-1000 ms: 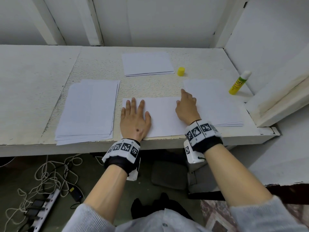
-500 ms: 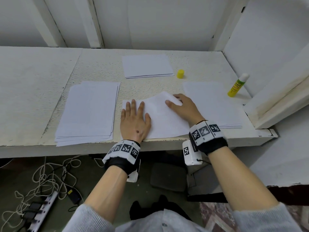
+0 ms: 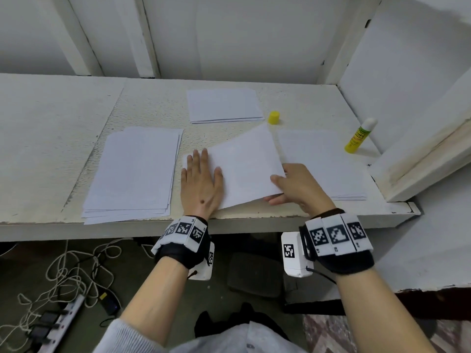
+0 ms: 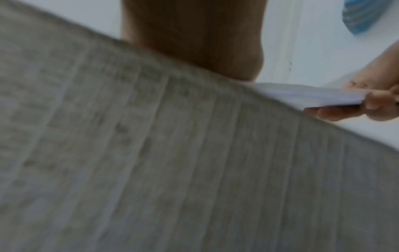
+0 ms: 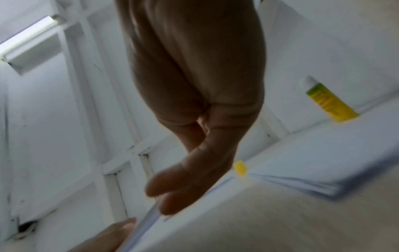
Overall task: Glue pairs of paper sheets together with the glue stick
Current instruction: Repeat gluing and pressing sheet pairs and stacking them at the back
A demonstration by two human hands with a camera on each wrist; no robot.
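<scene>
Glued white paper pair: right hand pinches its lifted edge, flat left hand pins it; stacks remain, yellow glue stick uncapped

A white paper sheet lies tilted near the shelf's front edge, its right side lifted. Three white paper stacks sit left, behind and right. The uncapped yellow glue stick stands leaning far right, its yellow cap apart beside the rear stack.

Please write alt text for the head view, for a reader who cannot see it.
The right hand lifts a paper sheet by its edge while the left hand presses flat beside it. Paper stacks, a yellow cap and an uncapped glue stick sit on the table.
</scene>
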